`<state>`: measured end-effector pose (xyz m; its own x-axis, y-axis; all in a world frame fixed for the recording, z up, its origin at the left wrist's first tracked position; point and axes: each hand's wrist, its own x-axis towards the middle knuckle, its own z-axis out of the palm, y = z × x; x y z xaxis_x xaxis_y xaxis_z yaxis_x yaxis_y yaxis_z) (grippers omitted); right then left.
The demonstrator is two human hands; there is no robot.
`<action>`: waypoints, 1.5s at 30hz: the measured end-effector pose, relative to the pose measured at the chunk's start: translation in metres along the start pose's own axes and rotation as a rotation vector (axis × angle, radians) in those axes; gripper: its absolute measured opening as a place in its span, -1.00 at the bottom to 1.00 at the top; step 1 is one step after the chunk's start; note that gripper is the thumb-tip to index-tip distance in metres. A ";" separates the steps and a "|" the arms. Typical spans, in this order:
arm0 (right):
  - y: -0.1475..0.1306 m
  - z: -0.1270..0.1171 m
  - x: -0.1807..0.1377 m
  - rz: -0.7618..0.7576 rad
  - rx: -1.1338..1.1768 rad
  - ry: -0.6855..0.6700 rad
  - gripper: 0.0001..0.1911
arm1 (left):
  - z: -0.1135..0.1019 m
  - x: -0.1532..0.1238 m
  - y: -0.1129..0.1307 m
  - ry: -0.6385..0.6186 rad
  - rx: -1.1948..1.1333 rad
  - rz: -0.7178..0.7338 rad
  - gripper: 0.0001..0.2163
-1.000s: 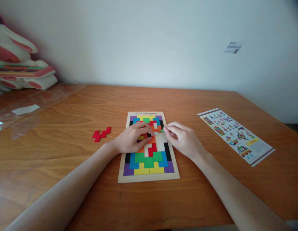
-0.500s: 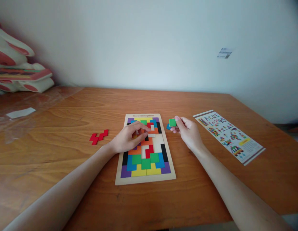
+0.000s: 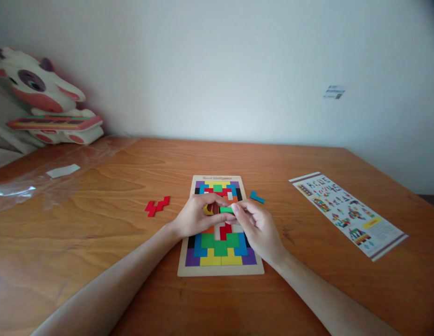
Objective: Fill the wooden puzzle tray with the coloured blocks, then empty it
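Observation:
Both my hands meet over the middle of a wooden tray puzzle [image 3: 221,272] filled with coloured block pieces. Between them is a green puzzle piece [image 3: 226,210], held above the tray and seen edge-on. My right hand [image 3: 259,228] pinches its right end between thumb and fingers. On the other side, my left hand [image 3: 196,217] has its thumb and forefinger closed about the piece's left part. My hands cover the tray's centre. Pale bare gaps show around a red piece [image 3: 225,231] in the tray.
Red loose pieces [image 3: 157,206] lie left of the tray, and a blue piece [image 3: 256,197] lies at its upper right. A printed pattern sheet [image 3: 348,212] is on the right. Clear plastic wrap [image 3: 38,189] and a cow-shaped toy keyboard [image 3: 56,100] occupy the left.
My right hand has moved left over the tray with the green piece, meeting my left hand, which now grips it too. The blue piece by the right hand is uncovered. The view has shifted slightly.

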<state>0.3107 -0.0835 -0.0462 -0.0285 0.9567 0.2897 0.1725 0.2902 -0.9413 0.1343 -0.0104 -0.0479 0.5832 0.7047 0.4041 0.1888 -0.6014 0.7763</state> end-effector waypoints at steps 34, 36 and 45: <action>0.036 -0.069 0.035 0.082 -0.348 0.150 -0.73 | -0.003 0.015 -0.020 0.302 -0.623 -0.415 -0.65; 0.026 -0.057 0.030 0.097 -0.230 0.139 -0.66 | -0.003 0.015 -0.021 0.297 -0.604 -0.417 -0.66; 0.007 -0.004 0.003 0.052 -0.172 -0.155 -0.81 | -0.001 0.014 -0.027 0.289 -0.572 -0.377 -0.67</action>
<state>0.3160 -0.0789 -0.0516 -0.1633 0.9663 0.1992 0.3427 0.2449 -0.9070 0.1364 0.0160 -0.0621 0.3137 0.9431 0.1100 -0.1514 -0.0647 0.9863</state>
